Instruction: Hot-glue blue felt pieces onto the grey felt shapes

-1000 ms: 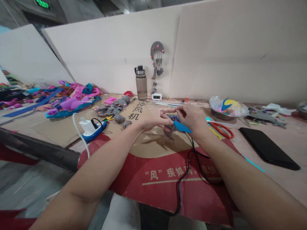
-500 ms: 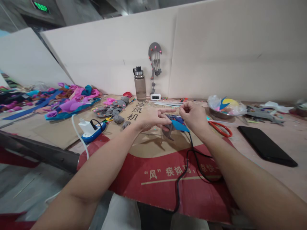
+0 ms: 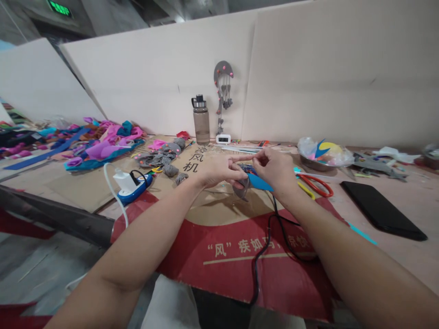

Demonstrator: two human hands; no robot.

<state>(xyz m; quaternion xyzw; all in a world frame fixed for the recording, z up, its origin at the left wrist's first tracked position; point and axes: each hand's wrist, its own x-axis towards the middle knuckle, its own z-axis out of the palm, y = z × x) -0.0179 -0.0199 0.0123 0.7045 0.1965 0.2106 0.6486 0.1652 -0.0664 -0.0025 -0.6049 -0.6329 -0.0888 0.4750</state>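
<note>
The left hand (image 3: 224, 171) had its fingers closed on the grey felt (image 3: 242, 189), which hung under them nearer the wearer than the bottle (image 3: 201, 124) and to its right. The right hand (image 3: 275, 170), farther right of the bottle, had its thumb and forefinger pinched together at the tip of the left forefinger; whether anything thin sat in that pinch could not be told. Between the hands, right of the felt, a blue piece (image 3: 261, 183) showed, partly covered. A black cord (image 3: 256, 269) ran down from there over the cardboard (image 3: 219, 278), which spread on the bottle's near side, red along its front.

The clock (image 3: 223, 139) stood just right of the bottle, and above it the grey moon (image 3: 223, 72) hung with its strings against the white board (image 3: 147, 87). Near and left of the bottle lay grey balls (image 3: 170, 170) and a pile of grey pieces (image 3: 161, 156) with coloured dots. Farther left, and nearer the wearer, the white plug (image 3: 125, 181) sat on the blue power strip (image 3: 134, 191); beyond these lay bright cloth (image 3: 106, 141). Right of the bottle were the red handles (image 3: 317, 186), a bowl (image 3: 318, 165) holding clear plastic and, nearer the wearer, the black phone (image 3: 384, 211).
</note>
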